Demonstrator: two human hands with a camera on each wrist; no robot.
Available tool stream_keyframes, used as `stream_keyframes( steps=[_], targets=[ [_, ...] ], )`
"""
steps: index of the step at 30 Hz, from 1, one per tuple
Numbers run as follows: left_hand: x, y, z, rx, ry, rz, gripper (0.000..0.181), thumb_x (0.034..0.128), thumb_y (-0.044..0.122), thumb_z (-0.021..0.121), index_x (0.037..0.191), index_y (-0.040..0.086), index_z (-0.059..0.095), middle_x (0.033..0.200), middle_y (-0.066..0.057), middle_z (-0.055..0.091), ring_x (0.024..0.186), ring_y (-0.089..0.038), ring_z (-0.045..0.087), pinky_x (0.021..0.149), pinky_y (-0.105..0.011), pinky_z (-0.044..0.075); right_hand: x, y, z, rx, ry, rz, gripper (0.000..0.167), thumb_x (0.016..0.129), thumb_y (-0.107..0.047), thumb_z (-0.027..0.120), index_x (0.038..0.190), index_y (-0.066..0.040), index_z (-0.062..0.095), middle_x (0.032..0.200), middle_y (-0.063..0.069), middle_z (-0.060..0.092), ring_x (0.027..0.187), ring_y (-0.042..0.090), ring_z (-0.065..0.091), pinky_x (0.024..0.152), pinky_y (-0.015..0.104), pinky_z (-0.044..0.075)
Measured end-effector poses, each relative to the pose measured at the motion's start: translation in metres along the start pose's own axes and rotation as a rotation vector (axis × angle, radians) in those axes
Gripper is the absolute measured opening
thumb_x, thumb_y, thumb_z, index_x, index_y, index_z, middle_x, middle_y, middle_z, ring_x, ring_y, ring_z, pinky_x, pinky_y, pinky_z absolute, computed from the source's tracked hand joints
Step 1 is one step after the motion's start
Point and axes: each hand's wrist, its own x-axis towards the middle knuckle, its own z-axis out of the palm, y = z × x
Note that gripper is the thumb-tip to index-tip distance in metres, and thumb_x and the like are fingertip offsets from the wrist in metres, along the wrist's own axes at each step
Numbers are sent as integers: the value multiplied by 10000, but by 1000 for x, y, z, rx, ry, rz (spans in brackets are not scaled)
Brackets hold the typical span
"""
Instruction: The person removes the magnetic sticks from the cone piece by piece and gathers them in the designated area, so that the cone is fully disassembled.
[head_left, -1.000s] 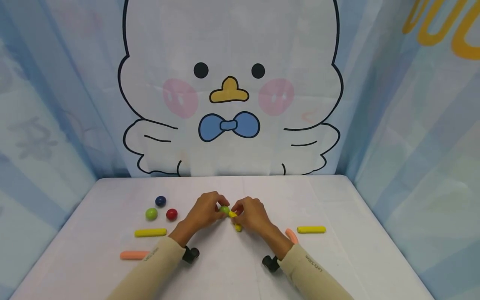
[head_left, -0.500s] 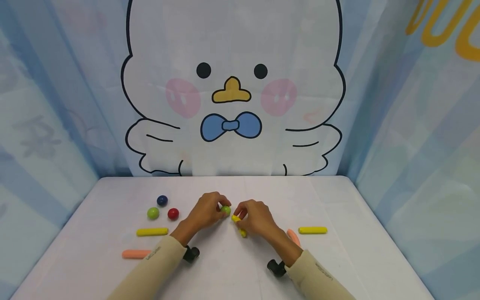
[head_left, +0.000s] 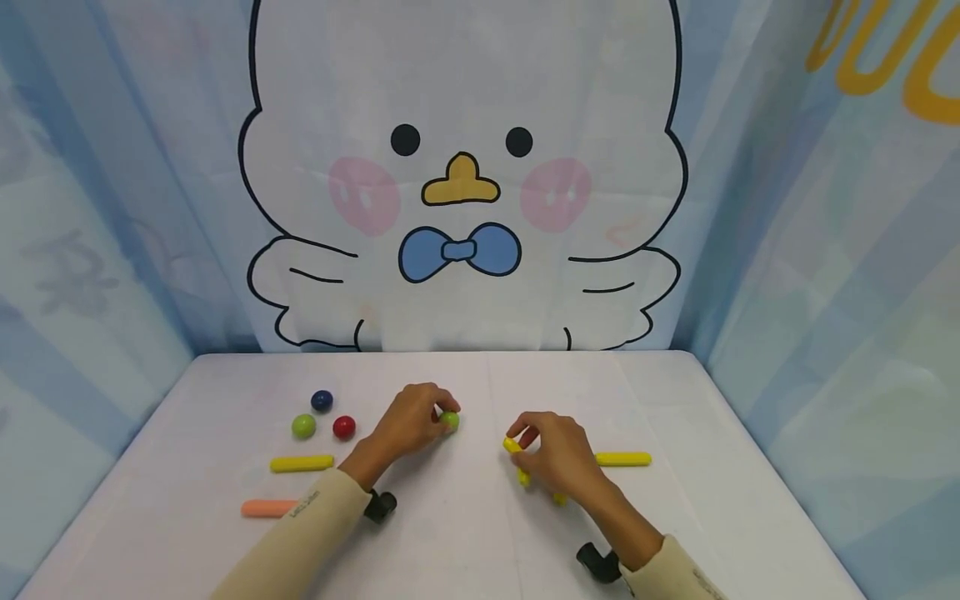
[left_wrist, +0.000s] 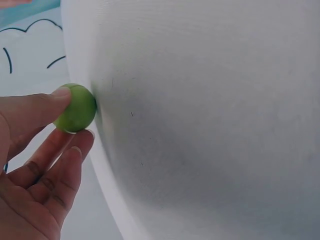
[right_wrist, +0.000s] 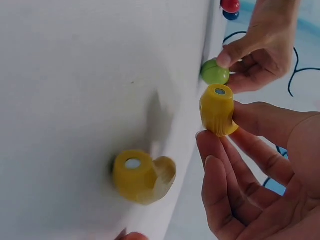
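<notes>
My left hand [head_left: 411, 421] pinches a green ball [left_wrist: 77, 110] between thumb and fingertips, at the table's middle. To its right, my right hand [head_left: 558, 450] pinches a short yellow stick [right_wrist: 216, 112] between thumb and fingers. A silver disc shows in the stick's end in the right wrist view. Ball and stick are apart in the head view. Below the right hand, another yellow piece [right_wrist: 134, 175] with a silver disc lies on the table. An orange piece [right_wrist: 135, 236] shows only its tip at the bottom of that view.
Green [head_left: 303, 427], blue [head_left: 322, 401] and red [head_left: 344, 427] balls lie at the left. Nearer are a yellow stick [head_left: 302, 463] and an orange stick [head_left: 266, 508], partly behind my left sleeve. Another yellow stick [head_left: 624, 458] lies at the right on the white table [head_left: 705, 500].
My right hand has drawn away to the right and nearer with the yellow stick, from touching or nearly touching the green ball. My left hand has stayed with the ball.
</notes>
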Motion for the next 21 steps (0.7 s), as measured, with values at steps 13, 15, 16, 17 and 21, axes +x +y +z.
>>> stream_keyframes(
  steps=[13,15,16,17,21],
  targets=[
    [-1,1,0,0,14,18,245,861,44,871,1089,120,819,977,12,737,864,-174,635,804,-330,556,-20,7,6,-91,30,-49,227,788,-111,927,952,-186,788,846,-77,701,794,111,583,789,379,499],
    [-1,0,0,1,17,21,246,859,40,871,1086,120,819,979,14,740,868,-174,641,804,-330,558,-22,8,8,-98,39,-67,233,777,-104,933,944,-180,789,838,-78,698,784,101,583,773,369,503],
    [-1,0,1,2,18,22,246,859,40,871,1085,122,819,980,16,740,868,-174,641,804,-330,559,-22,9,9,-100,42,-73,233,775,-107,936,940,-181,788,834,-82,696,782,96,583,770,366,502],
    [-1,0,1,3,18,22,246,860,40,870,1085,124,819,983,16,741,869,-173,642,806,-330,559,-22,9,10,-103,44,-77,233,774,-112,938,936,-185,787,831,-86,694,781,92,582,771,365,500],
    [-1,0,1,7,13,15,245,865,45,867,1089,130,818,991,11,739,870,-175,634,813,-332,561,-24,9,11,-102,38,-73,228,778,-135,942,930,-198,785,822,-97,682,782,93,576,783,367,490]
  ],
)
